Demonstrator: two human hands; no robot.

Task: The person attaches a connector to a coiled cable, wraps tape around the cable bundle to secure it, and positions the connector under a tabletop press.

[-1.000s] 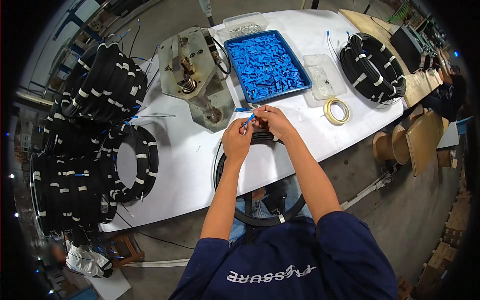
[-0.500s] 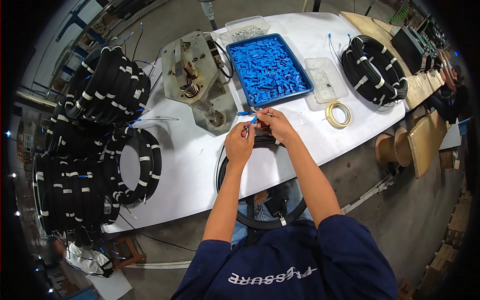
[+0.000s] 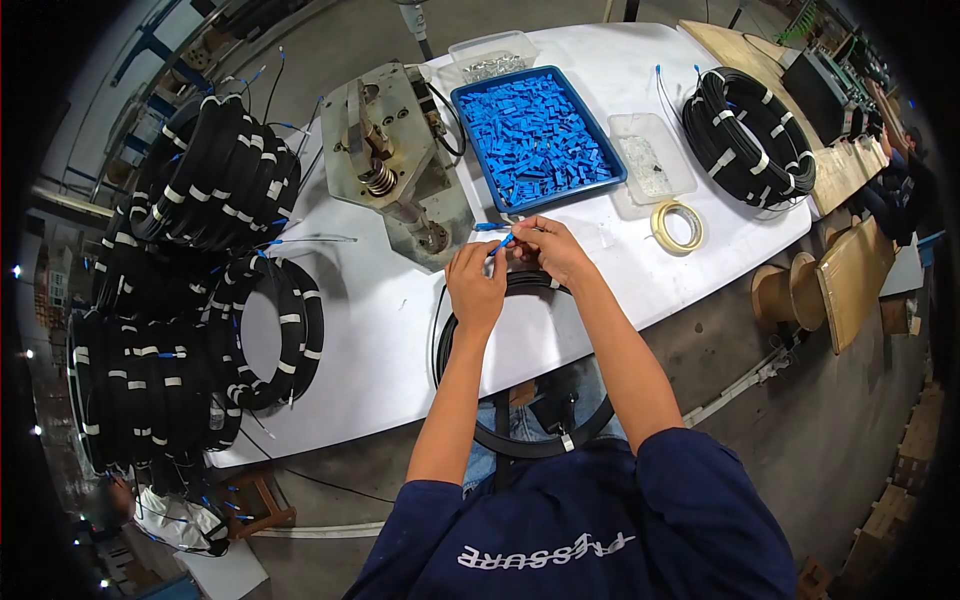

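My left hand (image 3: 477,285) pinches a small blue connector (image 3: 502,243) at the end of a thin cable. Closed around the connector's far end are the fingertips of my right hand (image 3: 552,250), so most of that end is hidden. The cable belongs to a black cable coil (image 3: 590,428) that hangs over the table edge onto my lap and passes under both hands. Just beyond my fingers, a second blue connector (image 3: 488,227) lies on the table near the foot of the metal press (image 3: 390,165).
Beyond my hands is a blue tray (image 3: 606,186) of small blue housings. Around it are clear plastic boxes (image 3: 655,165), a tape roll (image 3: 679,227) and a bound cable coil (image 3: 745,135). Stacked coils (image 3: 215,175) fill the left side. Another person (image 3: 895,185) is at far right.
Very little differs. My left hand shifts slightly and its fingers sit a bit closer around the blue connector; my right hand stays at the connector's end.
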